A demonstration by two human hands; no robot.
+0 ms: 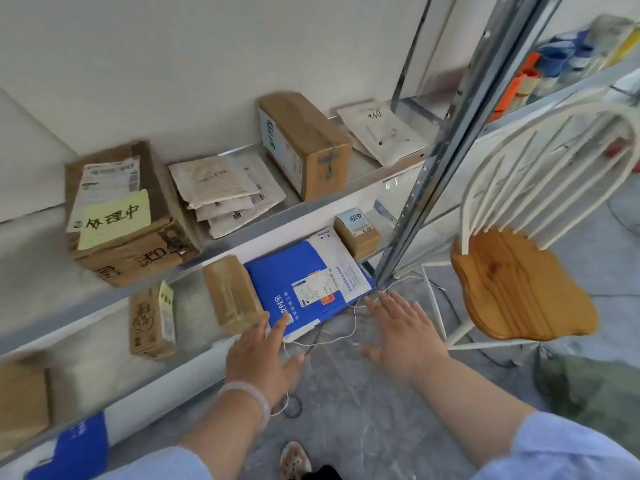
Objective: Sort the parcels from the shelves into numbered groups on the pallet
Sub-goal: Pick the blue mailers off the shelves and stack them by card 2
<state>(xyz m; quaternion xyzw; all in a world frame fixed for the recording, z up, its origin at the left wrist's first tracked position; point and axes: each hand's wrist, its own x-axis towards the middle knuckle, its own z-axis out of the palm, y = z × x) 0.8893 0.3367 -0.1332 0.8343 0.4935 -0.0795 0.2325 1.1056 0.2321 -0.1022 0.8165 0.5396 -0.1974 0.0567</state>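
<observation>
A blue and white flat parcel point(304, 278) lies on the lower shelf, its near edge sticking out past the shelf front. My left hand point(263, 355) is spread flat, fingertips touching the parcel's near left corner and the small taped brown box point(233, 294) beside it. My right hand point(401, 327) hovers with fingers straight, just right of the parcel's near edge and apart from it. On the upper shelf point(374, 174) sit a brown box with a yellow note point(117, 216), a stack of white mailers point(225, 194), a taped brown box point(306, 143) and a white mailer point(381, 133).
A white metal chair with a wooden seat point(516, 285) stands close on the right beside the shelf's grey upright post point(433, 174). More small boxes point(152, 322) point(356, 230) sit on the lower shelf. Thin cables trail on the grey floor point(346, 410).
</observation>
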